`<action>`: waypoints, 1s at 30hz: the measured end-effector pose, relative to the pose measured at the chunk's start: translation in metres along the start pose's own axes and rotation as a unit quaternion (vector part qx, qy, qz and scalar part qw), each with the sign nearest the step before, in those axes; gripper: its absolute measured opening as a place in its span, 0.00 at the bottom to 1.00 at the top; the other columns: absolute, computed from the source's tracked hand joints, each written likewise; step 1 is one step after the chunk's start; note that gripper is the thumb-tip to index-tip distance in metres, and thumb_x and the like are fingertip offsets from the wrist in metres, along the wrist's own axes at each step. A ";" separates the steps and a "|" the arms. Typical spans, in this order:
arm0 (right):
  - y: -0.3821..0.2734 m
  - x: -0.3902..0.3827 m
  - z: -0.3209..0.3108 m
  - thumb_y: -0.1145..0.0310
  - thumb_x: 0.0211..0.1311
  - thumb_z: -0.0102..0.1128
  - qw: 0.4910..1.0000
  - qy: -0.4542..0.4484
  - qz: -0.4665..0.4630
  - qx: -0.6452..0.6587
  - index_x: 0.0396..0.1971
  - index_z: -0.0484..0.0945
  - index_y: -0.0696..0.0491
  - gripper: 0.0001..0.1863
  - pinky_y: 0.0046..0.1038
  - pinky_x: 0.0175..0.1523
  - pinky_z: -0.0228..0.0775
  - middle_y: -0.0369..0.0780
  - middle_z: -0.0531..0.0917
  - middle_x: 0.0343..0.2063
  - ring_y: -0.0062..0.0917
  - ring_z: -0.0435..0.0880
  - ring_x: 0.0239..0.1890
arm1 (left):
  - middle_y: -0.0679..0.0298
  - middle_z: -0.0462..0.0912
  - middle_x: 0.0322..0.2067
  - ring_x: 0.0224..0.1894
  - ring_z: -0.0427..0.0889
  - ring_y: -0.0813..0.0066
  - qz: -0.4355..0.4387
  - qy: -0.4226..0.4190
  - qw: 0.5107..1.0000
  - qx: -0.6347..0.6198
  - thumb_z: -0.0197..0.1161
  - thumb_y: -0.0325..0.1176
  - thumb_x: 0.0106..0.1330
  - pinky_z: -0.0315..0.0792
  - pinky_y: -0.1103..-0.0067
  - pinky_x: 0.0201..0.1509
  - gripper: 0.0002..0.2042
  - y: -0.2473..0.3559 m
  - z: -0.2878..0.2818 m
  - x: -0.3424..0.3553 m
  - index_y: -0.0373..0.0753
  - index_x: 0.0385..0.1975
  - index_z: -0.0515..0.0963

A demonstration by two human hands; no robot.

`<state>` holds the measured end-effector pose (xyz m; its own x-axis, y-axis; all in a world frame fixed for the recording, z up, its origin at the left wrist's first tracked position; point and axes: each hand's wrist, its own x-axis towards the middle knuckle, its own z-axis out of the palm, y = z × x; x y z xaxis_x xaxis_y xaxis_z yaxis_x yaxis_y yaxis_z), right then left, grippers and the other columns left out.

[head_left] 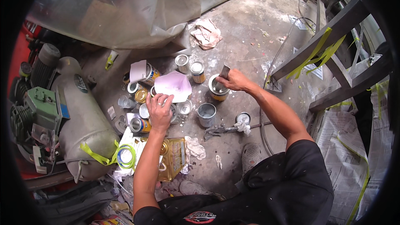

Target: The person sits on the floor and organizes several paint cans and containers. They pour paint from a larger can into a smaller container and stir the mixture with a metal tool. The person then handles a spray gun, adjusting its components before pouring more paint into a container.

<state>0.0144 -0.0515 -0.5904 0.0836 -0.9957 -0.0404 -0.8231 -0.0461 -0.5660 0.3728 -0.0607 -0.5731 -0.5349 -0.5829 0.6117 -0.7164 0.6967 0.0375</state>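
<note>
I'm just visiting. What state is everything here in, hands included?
Bare right hand: closed on flat grey metal scraper
Round yellow-and-blue metal can: upright, under the scraper
Bare left hand: fingers bent at curved lilac paper sheet; grip unclear
Round grey cup: upright, open
Pale pink cloth: crumpled on floor
Long grey metal tank: lying horizontally

Left forearm (144,166) up from lower edge, near vertical, leaning slightly right. Left wrist (158,130) roughly straight; left hand (160,110) back-up, fingers bent, slightly spread, grip unclear. Right arm in from lower right, elbow (296,132) bent, right forearm (268,102) angled up-left. Right hand (235,80) farther forward than left, fingers curled in a closed grip. Hands well apart.
</note>
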 end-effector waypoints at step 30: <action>-0.008 0.000 -0.002 0.50 0.69 0.56 0.997 0.053 -0.049 -0.030 0.29 0.84 0.55 0.22 0.47 0.40 0.72 0.53 0.83 0.26 0.49 0.83 0.33 | 0.67 0.82 0.41 0.52 0.78 0.64 -0.006 0.000 1.000 0.009 0.65 0.19 0.47 0.57 0.54 0.72 0.24 -0.002 -0.005 -0.002 0.48 0.46 0.83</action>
<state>0.0195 -0.0515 -0.5841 0.1080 -0.9889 0.1021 -0.8460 -0.1453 -0.5130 0.3776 -0.0587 -0.5711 -0.5261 -0.5910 0.6115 -0.7307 0.6821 0.0306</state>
